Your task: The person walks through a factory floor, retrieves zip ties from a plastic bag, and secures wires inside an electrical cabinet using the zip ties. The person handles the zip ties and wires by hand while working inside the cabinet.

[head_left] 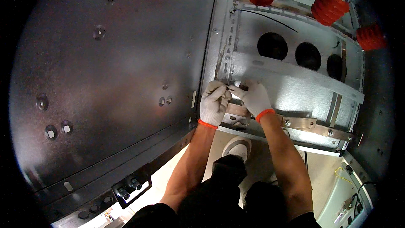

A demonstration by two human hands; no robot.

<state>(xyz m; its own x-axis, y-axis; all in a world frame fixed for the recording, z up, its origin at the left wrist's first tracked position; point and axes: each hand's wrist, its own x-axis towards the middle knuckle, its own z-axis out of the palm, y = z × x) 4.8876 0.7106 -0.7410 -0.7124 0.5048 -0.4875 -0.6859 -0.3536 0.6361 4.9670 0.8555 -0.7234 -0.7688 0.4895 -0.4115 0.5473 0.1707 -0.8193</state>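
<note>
Inside a metal cabinet, my left hand (214, 104) and my right hand (255, 98) meet at the fingertips. Each wears a white knit glove with an orange cuff. The left one is closed in a pinch; a small dark piece shows at its fingertips, too small to name. My right hand is also closed, its fingers bent toward the left ones, with something dark partly hidden by them. Just beyond the hands rises a slotted steel upright (230, 42). Below them a copper-coloured busbar (237, 110) is partly covered by my right hand and wrist.
A large dark panel (122, 63) stands to the left. Red ribbed insulators (330, 7) hang at the upper right, above a plate with round holes (272, 45). A thin black strip (270, 17) sticks out there. A bolted flat bar (299, 123) crosses right of my forearm.
</note>
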